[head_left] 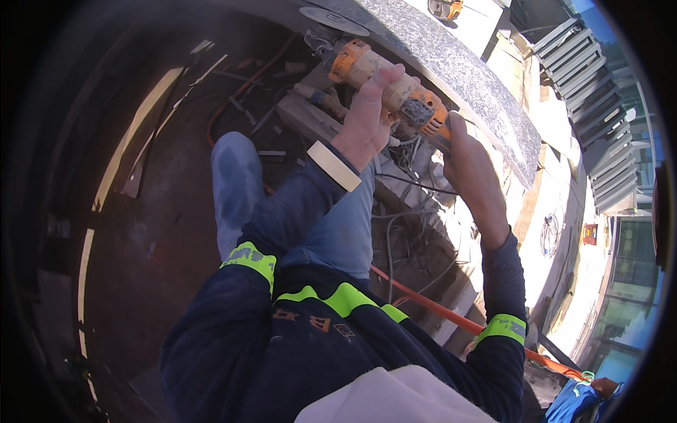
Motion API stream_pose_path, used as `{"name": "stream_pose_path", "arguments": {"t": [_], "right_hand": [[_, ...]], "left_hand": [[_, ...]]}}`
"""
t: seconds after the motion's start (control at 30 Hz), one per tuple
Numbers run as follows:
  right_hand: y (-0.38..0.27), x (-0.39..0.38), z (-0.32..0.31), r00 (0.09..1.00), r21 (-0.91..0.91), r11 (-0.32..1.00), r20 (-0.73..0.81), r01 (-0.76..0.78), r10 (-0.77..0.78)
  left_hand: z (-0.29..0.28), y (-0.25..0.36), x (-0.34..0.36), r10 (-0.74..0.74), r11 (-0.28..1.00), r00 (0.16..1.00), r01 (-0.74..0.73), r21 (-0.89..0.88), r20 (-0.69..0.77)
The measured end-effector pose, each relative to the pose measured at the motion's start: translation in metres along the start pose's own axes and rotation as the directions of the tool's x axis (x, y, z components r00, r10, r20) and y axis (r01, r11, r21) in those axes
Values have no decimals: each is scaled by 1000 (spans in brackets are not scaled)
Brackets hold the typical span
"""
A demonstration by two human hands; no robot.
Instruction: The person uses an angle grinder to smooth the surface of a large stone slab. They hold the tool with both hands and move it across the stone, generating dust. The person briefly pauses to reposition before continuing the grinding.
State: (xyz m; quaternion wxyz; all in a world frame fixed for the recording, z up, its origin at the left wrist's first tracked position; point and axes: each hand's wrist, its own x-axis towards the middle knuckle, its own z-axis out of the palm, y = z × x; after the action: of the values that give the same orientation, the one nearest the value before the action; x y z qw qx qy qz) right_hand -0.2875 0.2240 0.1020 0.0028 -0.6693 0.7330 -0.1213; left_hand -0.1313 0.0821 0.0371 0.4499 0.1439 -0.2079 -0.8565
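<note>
Both hands (416,134) around orange grinder (384,84)

speckled rough granite slab (465,63); dusty plastic grinder (384,84)

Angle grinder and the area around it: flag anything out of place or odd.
A roll of tape sits on the left wrist like a bracelet, and loose cables tangle under the angle grinder that both hands grip.

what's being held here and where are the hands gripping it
An orange angle grinder, in both hands: the left hand wraps its body, the right hand grips the rear end.
</note>
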Motion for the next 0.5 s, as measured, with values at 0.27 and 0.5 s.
{"name": "stream_pose_path", "arguments": {"t": [0.27,0.5], "right_hand": [[30,-28,0,1000,101,995,3,-3,3],[34,-9,15,999,91,995,1,40,-40]], "left_hand": [[13,-25,-17,-7,999,999,8,-31,42],[8,-11,-7,16,1000,1000,-16,-3,-23]]}}
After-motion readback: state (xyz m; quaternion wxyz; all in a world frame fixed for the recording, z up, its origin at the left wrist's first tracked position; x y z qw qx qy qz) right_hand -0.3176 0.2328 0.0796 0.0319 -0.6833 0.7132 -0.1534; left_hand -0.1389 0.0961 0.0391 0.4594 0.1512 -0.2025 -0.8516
